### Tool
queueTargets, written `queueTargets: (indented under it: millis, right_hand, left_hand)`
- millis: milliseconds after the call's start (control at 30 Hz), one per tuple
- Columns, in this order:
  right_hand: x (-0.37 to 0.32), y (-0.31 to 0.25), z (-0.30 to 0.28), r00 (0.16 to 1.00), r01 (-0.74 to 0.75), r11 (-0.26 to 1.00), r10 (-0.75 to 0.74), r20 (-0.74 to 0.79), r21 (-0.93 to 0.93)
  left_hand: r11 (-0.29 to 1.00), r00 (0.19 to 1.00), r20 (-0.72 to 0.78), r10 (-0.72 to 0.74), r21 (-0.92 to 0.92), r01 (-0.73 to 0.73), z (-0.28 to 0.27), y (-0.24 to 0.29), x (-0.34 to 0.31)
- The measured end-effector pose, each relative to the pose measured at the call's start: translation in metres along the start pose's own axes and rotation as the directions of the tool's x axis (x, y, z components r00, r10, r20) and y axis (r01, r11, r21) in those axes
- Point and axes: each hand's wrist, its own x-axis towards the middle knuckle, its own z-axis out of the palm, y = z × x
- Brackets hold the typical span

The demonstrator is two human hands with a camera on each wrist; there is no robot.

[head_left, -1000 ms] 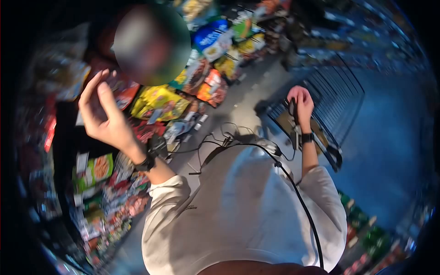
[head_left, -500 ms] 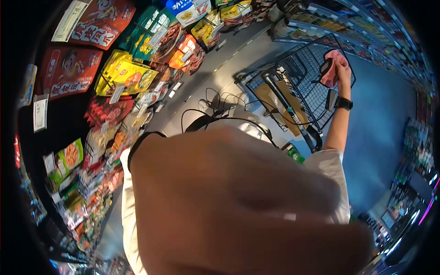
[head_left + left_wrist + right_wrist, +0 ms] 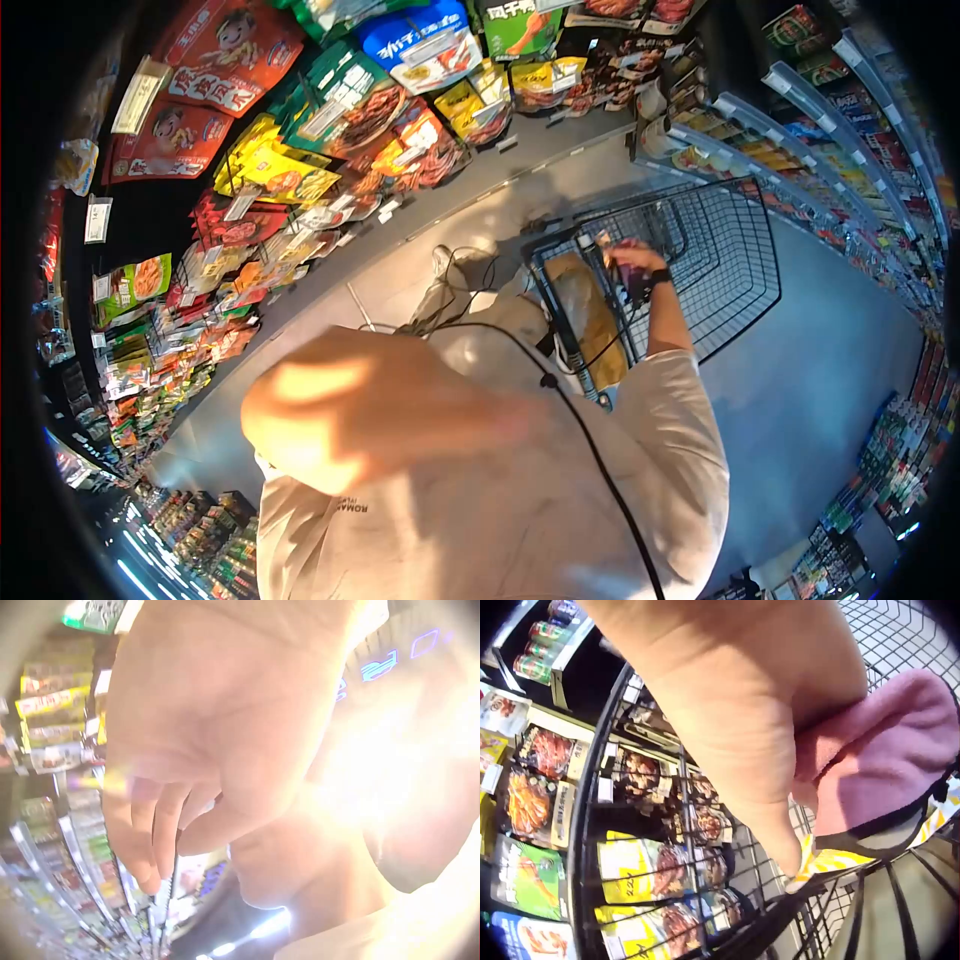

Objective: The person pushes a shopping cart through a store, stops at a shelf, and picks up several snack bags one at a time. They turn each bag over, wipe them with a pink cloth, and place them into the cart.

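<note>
My left hand [image 3: 350,410], blurred, is raised close to the head camera, in front of my light shirt. In the left wrist view its fingers [image 3: 161,832] hang loosely bent beside the thumb, near my neck and chin. Over the shopping cart [image 3: 730,270], my right hand [image 3: 636,256] grips a pink cloth piece with black edging [image 3: 885,757]. The thumb [image 3: 776,840] lies along the near side of the cloth, while the other fingers are mostly hidden behind the palm. A yellow-and-white striped item [image 3: 832,859] shows just below the cloth.
A brown bag [image 3: 585,310] lies in the cart by its handle. Shelves of snack packs [image 3: 270,165] line the left, and more shelving [image 3: 800,150] stands at the right. A black cable [image 3: 600,450] runs down my shirt. Grey floor [image 3: 800,400] stretches right of the cart.
My left hand has come from the shelf side to close before the head camera. My right hand, with the pink cloth, has moved from the cart's far side back toward its handle.
</note>
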Motion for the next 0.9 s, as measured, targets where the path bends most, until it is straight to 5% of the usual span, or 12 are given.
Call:
queueTargets:
  millis: [67,100,167,233,300,500,567,633,767,800,833,900]
  right_hand:
    - [0.075,0.054,-0.006,0.916,-0.4,0.627,0.284,0.281,0.669]
    - [0.085,0.065,-0.007,0.924,-0.38,0.696,0.255,0.285,0.609]
    - [0.091,0.086,-0.015,0.979,-0.009,1.0,0.013,0.205,-0.019]
    - [0.088,0.084,-0.016,0.975,0.185,0.897,-0.116,0.19,-0.402]
    - [0.062,0.062,-0.006,0.997,0.072,0.82,-0.073,0.021,-0.568]
    - [0.05,0.052,-0.022,0.986,-0.056,0.88,-0.026,-0.166,-0.472]
    - [0.036,0.061,-0.05,0.956,0.222,0.957,-0.251,-0.151,-0.186]
    - [-0.024,0.022,-0.039,0.862,0.441,0.88,-0.359,-0.358,0.179]
    - [-0.11,-0.04,-0.027,0.596,0.667,0.737,-0.436,-0.674,0.113]
    - [-0.126,-0.042,-0.034,0.696,0.521,0.838,-0.31,-0.648,0.159]
    - [-0.157,-0.072,-0.006,0.598,0.719,0.657,-0.419,-0.683,0.227]
    - [-0.202,-0.112,0.03,0.612,0.758,0.547,-0.407,-0.678,0.356]
  left_hand:
    - [0.974,0.951,-0.245,-0.189,0.075,0.212,0.002,0.006,-0.027]
    - [0.948,0.875,-0.387,-0.291,0.005,0.318,0.008,0.009,-0.033]
    - [0.898,0.717,-0.59,-0.372,-0.033,0.439,0.017,0.014,-0.046]
    - [0.862,0.616,-0.681,-0.396,-0.045,0.505,0.018,0.017,-0.049]
    - [0.83,0.558,-0.716,-0.42,-0.053,0.556,0.015,0.022,-0.052]
    - [0.844,0.627,-0.657,-0.417,-0.026,0.535,0.001,0.01,-0.058]
    - [0.846,0.655,-0.598,-0.462,-0.074,0.529,-0.003,0.002,-0.057]
    - [0.819,0.673,-0.523,-0.523,-0.09,0.567,-0.008,-0.01,-0.058]
    - [0.816,0.73,-0.378,-0.57,-0.154,0.557,-0.017,-0.042,-0.067]
    - [0.829,0.758,-0.342,-0.555,-0.153,0.538,-0.018,-0.05,-0.069]
    - [0.84,0.783,-0.309,-0.541,-0.151,0.521,-0.02,-0.06,-0.071]
    - [0.86,0.836,-0.202,-0.51,-0.147,0.489,-0.023,-0.078,-0.071]
